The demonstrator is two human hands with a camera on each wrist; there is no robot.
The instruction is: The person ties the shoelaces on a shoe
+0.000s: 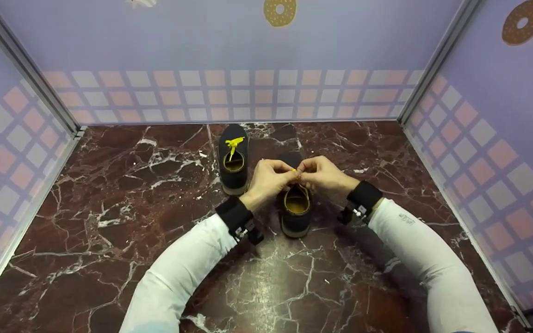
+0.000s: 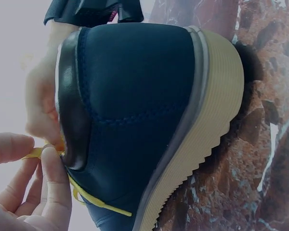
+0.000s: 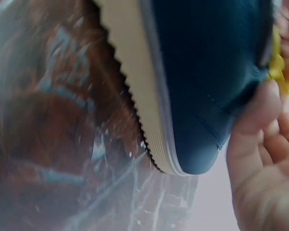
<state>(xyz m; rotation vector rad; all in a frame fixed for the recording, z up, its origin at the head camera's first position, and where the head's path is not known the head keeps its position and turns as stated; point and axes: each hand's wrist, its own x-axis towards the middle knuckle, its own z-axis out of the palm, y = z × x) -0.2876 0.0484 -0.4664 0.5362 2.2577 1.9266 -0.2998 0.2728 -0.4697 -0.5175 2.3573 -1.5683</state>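
Note:
A dark blue shoe [image 1: 295,223] with a pale ridged sole [image 2: 221,86] stands on the floor, its toe pointing away from me. Both hands meet over its lacing. My left hand [image 1: 266,182] pinches the yellow shoelace [image 2: 33,153] between thumb and finger. Close against it, my right hand [image 1: 326,176] holds the same lace, which looks bunched or looped in the right wrist view [image 3: 276,67]. One loose lace end [image 2: 108,205] hangs down the shoe's side. In the head view the fingers hide most of the lace. To the left stands the matching shoe [image 1: 235,181].
The matching shoe carries a yellow bow [image 1: 234,143] on its top. Dark red marbled floor [image 1: 155,199] lies all around. A lilac panel with checks [image 1: 229,55] closes the back, and a similar panel [image 1: 493,152] stands at right.

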